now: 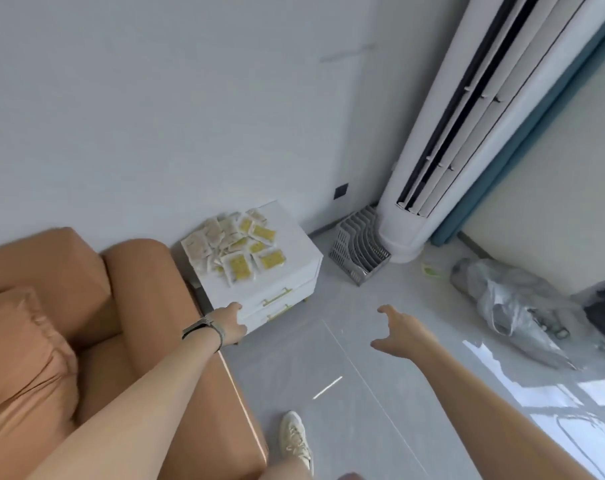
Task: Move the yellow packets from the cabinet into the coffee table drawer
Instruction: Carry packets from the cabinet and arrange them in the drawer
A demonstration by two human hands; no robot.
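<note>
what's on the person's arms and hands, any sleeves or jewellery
Both forearms are bare, with no sleeves in view. The left hand has a dark band and a thin metal bracelet at its wrist. The right hand wears nothing visible: no ring, watch or glove.

At frame centre, the small white cabinet [280, 271] has a smooth, faintly satin painted finish with thin brass-coloured metal pull handles [277, 296]. The yellow-and-white packets [235, 245] heaped on its top look like matt paper or film. At lower left, the orange sofa [51, 306] is soft cloth, creased at its cushion. The pale grey floor tiles [363, 393] are glossy and mirror window light at lower right. The grey slotted file rack [358, 251] looks like plastic; the crumpled translucent bag [512, 306] is shiny thin plastic.
</note>
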